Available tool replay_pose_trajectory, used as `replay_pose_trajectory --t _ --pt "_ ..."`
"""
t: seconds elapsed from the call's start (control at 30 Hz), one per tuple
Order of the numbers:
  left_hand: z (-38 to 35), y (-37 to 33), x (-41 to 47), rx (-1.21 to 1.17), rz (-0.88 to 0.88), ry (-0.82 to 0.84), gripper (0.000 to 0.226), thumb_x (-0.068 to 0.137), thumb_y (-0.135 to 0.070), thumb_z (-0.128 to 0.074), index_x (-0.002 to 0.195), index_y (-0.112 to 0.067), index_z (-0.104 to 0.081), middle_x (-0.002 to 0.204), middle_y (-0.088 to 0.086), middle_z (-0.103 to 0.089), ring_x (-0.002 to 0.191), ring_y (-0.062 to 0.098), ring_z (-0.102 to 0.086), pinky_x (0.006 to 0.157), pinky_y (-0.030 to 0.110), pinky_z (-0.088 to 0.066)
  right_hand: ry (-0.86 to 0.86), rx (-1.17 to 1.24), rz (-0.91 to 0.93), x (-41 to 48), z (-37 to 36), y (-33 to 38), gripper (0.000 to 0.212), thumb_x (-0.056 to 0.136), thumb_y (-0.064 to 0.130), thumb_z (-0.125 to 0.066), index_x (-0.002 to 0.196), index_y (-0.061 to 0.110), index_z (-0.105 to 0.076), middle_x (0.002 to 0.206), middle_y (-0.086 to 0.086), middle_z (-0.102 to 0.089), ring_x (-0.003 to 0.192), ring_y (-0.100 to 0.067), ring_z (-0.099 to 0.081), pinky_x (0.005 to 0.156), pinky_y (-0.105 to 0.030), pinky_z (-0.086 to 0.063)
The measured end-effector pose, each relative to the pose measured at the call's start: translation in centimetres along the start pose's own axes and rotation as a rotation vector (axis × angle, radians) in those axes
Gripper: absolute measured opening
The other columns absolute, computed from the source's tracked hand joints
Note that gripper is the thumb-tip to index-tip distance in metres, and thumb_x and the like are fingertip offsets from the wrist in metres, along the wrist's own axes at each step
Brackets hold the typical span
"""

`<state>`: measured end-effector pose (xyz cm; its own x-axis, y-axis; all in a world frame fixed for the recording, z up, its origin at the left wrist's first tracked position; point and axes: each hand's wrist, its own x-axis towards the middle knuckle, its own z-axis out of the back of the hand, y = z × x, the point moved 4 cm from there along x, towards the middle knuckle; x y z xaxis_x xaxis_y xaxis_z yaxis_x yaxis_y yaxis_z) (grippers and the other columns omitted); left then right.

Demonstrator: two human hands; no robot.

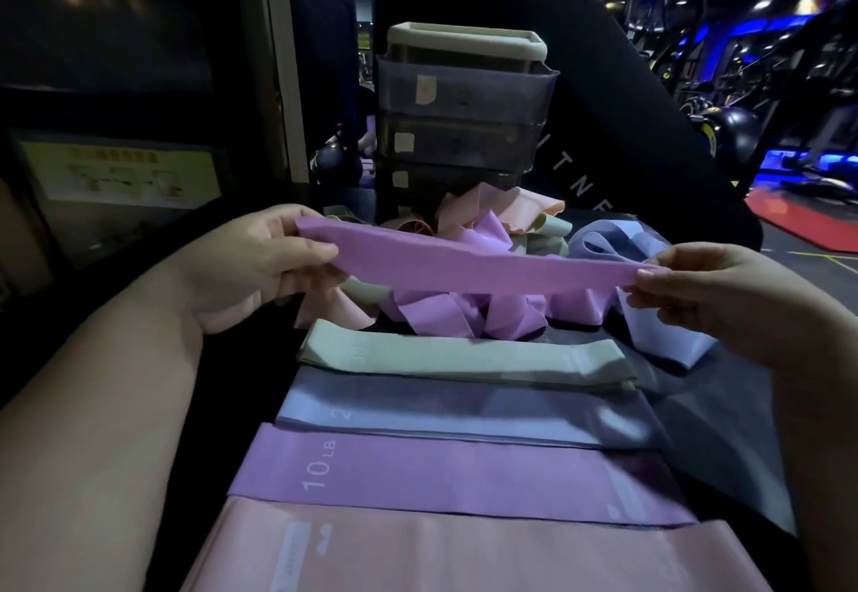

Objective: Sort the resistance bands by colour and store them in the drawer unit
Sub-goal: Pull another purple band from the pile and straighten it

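both hands, left hand [260, 262] and right hand [696, 294], pinch the purple band [464, 262] taut; if one slips it'll probably snap back into the unsorted heap [464, 308].

A dim, blue-lit gym: exercise machines [647, 11], a dark ball [736, 129], red floor matting [803, 220], and resistance bands [464, 359] up close.

Matt, smooth purple band [469, 262]; translucent plastic drawers [464, 94]
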<state>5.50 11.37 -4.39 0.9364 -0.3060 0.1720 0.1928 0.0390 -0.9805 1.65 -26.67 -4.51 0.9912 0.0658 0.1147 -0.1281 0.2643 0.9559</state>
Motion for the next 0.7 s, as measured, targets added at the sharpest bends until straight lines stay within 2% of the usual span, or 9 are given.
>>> replay_pose_trajectory --t 0.07,0.17,0.23,0.33,0.43,0.5,0.6,0.63,0.7 --pt "0.6 -0.1 -0.1 -0.061 -0.010 0.059 0.044 0.057 -0.036 -0.089 0.089 -0.013 -0.070 0.084 0.008 -0.071 0.077 0.019 -0.070 0.068 0.025 -0.057 0.017 0.056 0.013 -0.1 0.1 0.0 0.067 0.016 0.058 -0.093 0.067 0.019 -0.076 0.073 -0.006 -0.073 0.068 -0.008 -0.070 0.056 -0.014 -0.052" --pt "1.0 0.1 0.1 -0.072 0.004 0.030 0.072 0.047 -0.069 -0.081 0.086 -0.010 -0.069 0.086 0.011 -0.071 0.082 0.019 -0.071 0.068 0.025 -0.057 0.020 0.156 0.016 -0.1 0.5 0.0 0.067 0.018 0.059 -0.094 0.066 0.015 -0.077 0.071 -0.004 -0.072 0.064 -0.009 -0.068 0.057 -0.017 -0.054" --pt "1.1 0.4 0.3 -0.038 0.012 -0.038 0.059 0.058 -0.059 -0.079 0.082 -0.006 -0.066 0.079 0.010 -0.071 0.075 0.018 -0.069 0.063 0.024 -0.057 0.022 0.158 0.010 -0.1 0.6 -0.1 0.067 0.018 0.058 -0.094 0.065 0.015 -0.076 0.069 -0.005 -0.071 0.060 -0.009 -0.066 0.056 -0.017 -0.054" --pt "0.5 0.8 0.3 0.121 0.026 -0.066 0.013 0.073 -0.010 -0.070 0.082 -0.006 -0.061 0.070 0.003 -0.069 0.066 0.010 -0.065 0.059 0.017 -0.055 0.039 0.100 -0.005 0.0 0.3 -0.1 0.064 0.014 0.053 -0.095 0.062 0.016 -0.073 0.063 -0.003 -0.067 0.055 -0.005 -0.061 0.051 -0.014 -0.050" --pt "0.6 1.1 0.4 0.243 0.039 -0.017 0.024 0.078 0.015 -0.063 0.090 -0.005 -0.061 0.079 0.001 -0.071 0.067 0.003 -0.064 0.058 0.012 -0.052 0.088 0.051 -0.026 0.0 0.0 0.0 0.065 0.016 0.047 -0.097 0.069 0.020 -0.071 0.068 -0.005 -0.066 0.058 -0.008 -0.060 0.049 -0.014 -0.048" --pt "0.9 1.3 0.3 0.233 0.067 0.037 0.036 0.069 0.006 -0.079 0.097 -0.007 -0.061 0.091 0.003 -0.070 0.071 0.001 -0.065 0.058 0.013 -0.052 0.130 0.044 -0.052 0.0 -0.1 -0.1 0.072 0.015 0.041 -0.098 0.080 0.025 -0.071 0.075 -0.011 -0.068 0.061 -0.012 -0.061 0.049 -0.016 -0.048" --pt "1.0 1.8 -0.1 0.279 0.179 0.152 0.084 0.029 -0.029 -0.096 0.105 -0.013 -0.064 0.098 0.004 -0.073 0.085 0.012 -0.070 0.065 0.020 -0.056 0.198 0.025 -0.094 -0.1 -0.3 -0.4 0.090 0.015 0.037 -0.098 0.101 0.029 -0.072 0.078 -0.015 -0.068 0.063 -0.015 -0.062 0.051 -0.019 -0.051" --pt "0.9 2.0 -0.2 0.323 0.203 0.184 0.087 0.027 -0.029 -0.094 0.107 -0.014 -0.063 0.100 0.005 -0.074 0.089 0.016 -0.070 0.068 0.024 -0.058 0.219 0.022 -0.112 -0.1 -0.4 -0.5 0.093 0.015 0.036 -0.098 0.104 0.028 -0.073 0.079 -0.012 -0.068 0.063 -0.014 -0.062 0.052 -0.019 -0.051" --pt "0.7 2.1 -0.5 0.383 0.251 0.218 0.072 0.041 -0.021 -0.086 0.109 -0.013 -0.063 0.104 0.010 -0.072 0.090 0.021 -0.069 0.071 0.028 -0.057 0.262 -0.009 -0.127 -0.1 -0.6 -0.7 0.092 0.014 0.038 -0.097 0.102 0.021 -0.075 0.082 -0.006 -0.068 0.066 -0.010 -0.061 0.054 -0.017 -0.051"
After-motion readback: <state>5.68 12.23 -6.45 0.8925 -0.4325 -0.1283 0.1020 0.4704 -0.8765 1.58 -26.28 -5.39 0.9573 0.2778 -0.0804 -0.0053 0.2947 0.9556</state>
